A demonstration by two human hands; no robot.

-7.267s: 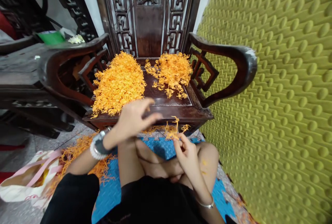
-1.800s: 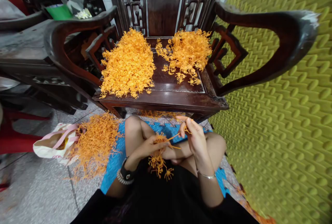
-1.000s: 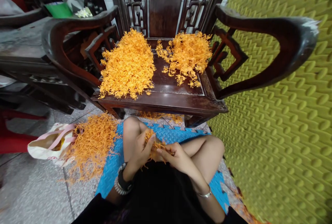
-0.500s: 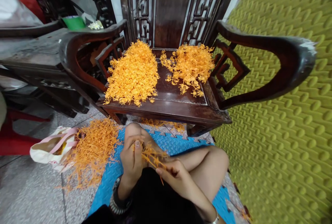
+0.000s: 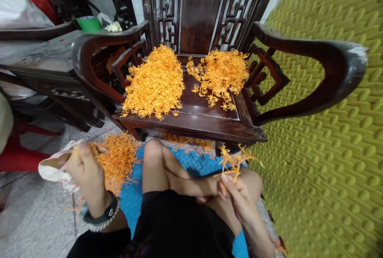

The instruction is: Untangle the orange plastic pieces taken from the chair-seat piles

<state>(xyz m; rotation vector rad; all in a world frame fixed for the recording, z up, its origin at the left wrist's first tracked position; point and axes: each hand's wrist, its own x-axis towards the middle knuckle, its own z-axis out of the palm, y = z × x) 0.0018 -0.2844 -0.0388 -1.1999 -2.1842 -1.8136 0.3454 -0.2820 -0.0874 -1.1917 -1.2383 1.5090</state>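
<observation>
Both hands have parted since half a second ago, when they met over the lap on one tangle of orange strands: the left hand (image 5: 84, 169) has now swung out to the person's left, over the loose heap of thin orange plastic strands on the floor (image 5: 118, 158) beside the cream cloth bag with pink handles (image 5: 55, 165); its fingers are curled, and a blur of motion hides whether they grip anything, so I cannot tell if it is closed on a strand. The right hand (image 5: 236, 194) stays near the right knee with thumb and fingers pinched shut on a small spiky cluster of orange plastic sprigs (image 5: 233, 161), held upright just below the front edge of the dark carved wooden armchair (image 5: 194, 120). On the chair's seat lie a big dense pile of orange sprigs on the left (image 5: 155, 82) and a smaller, looser pile of orange sprigs on the right (image 5: 221, 73), apart from each other with bare wood between. Judging by the split, the pulling-apart step looks finished, with stripped stalks going leftward to the floor heap while the sprig cluster remains in the right hand. A blue foam mat (image 5: 133, 198) lies under the crossed legs
</observation>
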